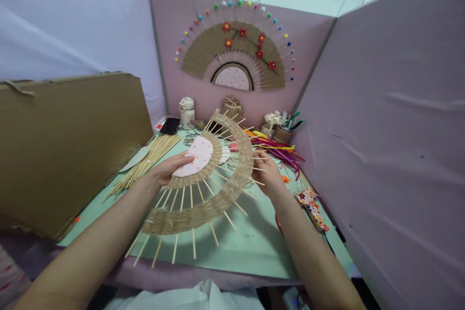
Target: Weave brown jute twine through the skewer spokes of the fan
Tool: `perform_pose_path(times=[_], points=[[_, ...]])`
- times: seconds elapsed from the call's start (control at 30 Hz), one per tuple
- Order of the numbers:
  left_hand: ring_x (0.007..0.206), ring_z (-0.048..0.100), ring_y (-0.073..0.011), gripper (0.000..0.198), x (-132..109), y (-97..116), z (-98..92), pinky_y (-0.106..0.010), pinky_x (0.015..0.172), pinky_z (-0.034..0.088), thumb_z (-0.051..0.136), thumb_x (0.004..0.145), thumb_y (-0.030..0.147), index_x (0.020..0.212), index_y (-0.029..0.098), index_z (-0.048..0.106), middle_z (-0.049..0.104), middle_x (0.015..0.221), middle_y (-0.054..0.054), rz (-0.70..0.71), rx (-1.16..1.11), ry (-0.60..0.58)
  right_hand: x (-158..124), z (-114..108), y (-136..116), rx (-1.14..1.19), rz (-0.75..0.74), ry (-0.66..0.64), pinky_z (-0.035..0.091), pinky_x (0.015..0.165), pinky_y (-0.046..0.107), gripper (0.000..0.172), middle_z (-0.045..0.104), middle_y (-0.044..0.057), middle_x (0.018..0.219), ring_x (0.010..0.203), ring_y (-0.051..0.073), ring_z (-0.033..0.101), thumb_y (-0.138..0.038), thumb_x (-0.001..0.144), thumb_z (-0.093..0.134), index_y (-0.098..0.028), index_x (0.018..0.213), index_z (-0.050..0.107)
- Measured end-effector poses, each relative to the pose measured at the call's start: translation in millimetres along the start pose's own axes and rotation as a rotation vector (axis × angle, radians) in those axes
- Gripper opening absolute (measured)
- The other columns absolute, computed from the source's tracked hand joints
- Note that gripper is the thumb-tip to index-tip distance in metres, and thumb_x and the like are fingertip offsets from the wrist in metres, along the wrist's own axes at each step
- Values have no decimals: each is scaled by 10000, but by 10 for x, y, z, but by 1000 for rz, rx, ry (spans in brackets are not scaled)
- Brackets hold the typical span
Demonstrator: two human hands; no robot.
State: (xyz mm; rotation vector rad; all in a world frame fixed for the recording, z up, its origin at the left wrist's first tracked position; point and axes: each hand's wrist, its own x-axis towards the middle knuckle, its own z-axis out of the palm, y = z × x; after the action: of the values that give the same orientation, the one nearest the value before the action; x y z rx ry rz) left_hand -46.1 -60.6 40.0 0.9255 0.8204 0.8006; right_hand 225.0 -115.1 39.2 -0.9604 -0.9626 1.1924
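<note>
A half-round woven fan [209,210] of twine on thin wooden sticks is held tilted above the table. Its inner half-circle carries white fabric with pink spots. My left hand [173,164] grips the fan at this fabric centre, thumb on top and the other fingers hidden underneath. At the fan's outer right edge, my right hand [267,174] has its fingers curled by the stick ends; what the fingertips pinch is partly hidden behind the weave and sticks.
Loose sticks [154,160] and a cardboard sheet [72,150] are at left. A phone [170,126] and white bottle [187,114] stand behind. Coloured pipe cleaners [279,147] and a glue gun [312,208] lie right. A finished fan [203,55] hangs on the back panel.
</note>
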Motion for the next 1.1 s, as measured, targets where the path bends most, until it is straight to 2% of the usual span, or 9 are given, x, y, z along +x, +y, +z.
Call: perform_pose_path(times=[0.1,0.17,0.27,0.37,0.47,0.57,0.77,1.1], points=[[592,671,-182,339,-44,206,-140,-254,571,536,659,724,132,1060,124,618,728,775,-83,0,-1,23,119,71,-238,-114,-5,-229,320,464,194,322,474,-51,591,487,62,395,-438,649,697,-193,747,513],[612,679,-197,308,-83,265,-243,-265,591,544,662,711,121,1017,96,634,728,772,-101,3,-13,26,233,88,-372,-198,10,-404,252,441,187,301,435,-63,563,460,46,330,-410,656,705,-180,737,528],[637,686,-192,328,-126,212,-364,-252,596,546,663,701,98,1027,96,629,731,794,-97,63,-35,37,418,110,-479,-301,-5,-548,237,448,182,273,455,-59,589,472,37,320,-379,658,707,-168,718,544],[670,690,-189,322,-133,69,-415,-266,636,551,644,737,128,1054,82,609,730,836,-114,61,-62,39,571,153,-484,-432,-80,-600,314,494,191,258,516,-37,622,526,55,399,-375,637,712,-159,692,582],[710,694,-188,453,-117,-52,-426,-270,667,549,648,733,120,1173,85,545,727,885,-114,65,-89,41,665,189,-450,-539,-123,-589,389,559,222,278,583,-8,674,596,91,491,-398,600,722,-154,666,606],[734,696,-197,542,-101,-122,-457,-282,695,548,668,717,128,1231,94,503,723,914,-112,64,-92,44,703,177,-430,-617,-175,-532,410,568,236,276,587,-7,655,604,108,518,-402,596,718,-155,641,603],[747,695,-212,423,-105,-170,-518,-305,714,548,670,726,144,1130,83,563,719,921,-133,40,-71,45,714,128,-429,-629,-261,-464,412,520,229,265,556,-41,618,549,100,507,-337,621,704,-184,754,532],[725,698,-220,432,-107,-171,-522,-290,680,557,691,701,135,1114,81,578,724,884,-137,47,-116,70,829,110,-287,-796,-390,-347,340,477,207,334,492,-71,587,531,95,464,-346,599,716,-198,773,473]])
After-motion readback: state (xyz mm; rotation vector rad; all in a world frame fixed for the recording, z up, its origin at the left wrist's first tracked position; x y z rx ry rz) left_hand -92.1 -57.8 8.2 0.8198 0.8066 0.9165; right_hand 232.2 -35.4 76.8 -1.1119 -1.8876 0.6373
